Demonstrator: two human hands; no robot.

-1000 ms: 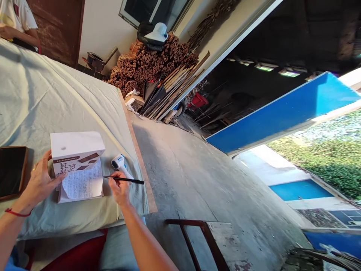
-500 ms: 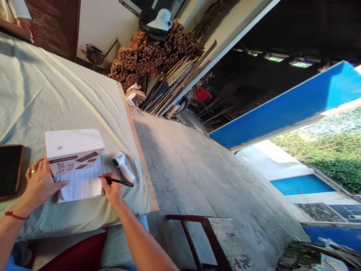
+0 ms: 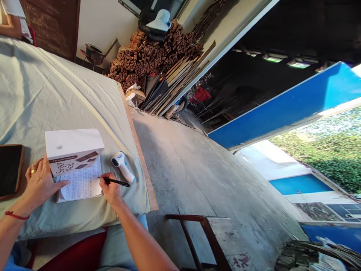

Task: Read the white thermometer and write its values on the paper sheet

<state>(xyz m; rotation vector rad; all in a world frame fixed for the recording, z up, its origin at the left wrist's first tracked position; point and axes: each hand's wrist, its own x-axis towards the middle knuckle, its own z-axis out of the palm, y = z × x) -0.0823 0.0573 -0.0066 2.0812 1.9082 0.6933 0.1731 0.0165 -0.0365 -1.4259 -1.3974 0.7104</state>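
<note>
A black pen (image 3: 118,182) is pinched in my right hand (image 3: 110,189), its tip at the right part of the notebook page. The open notebook (image 3: 80,185) is covered with rows of handwriting. My left hand (image 3: 39,181) lies open at the notebook's left side, thumb stretched onto the page and fingers against the white box (image 3: 75,145). That box, printed "Super Meal", stands at the notebook's far edge and hides part of it. Right of the box lies a white and blue infrared thermometer (image 3: 123,166).
A phone in a brown case (image 3: 10,171) lies left on the cloth-covered table (image 3: 70,98). A wooden chair (image 3: 201,233) stands on the concrete floor to the right. Stacked firewood (image 3: 158,51) is against the back wall. Another person's arm (image 3: 12,28) shows at top left.
My right hand and the pen have shifted slightly left over the page. My left hand, the box and the thermometer stay in place. The other person's arm has moved a little.
</note>
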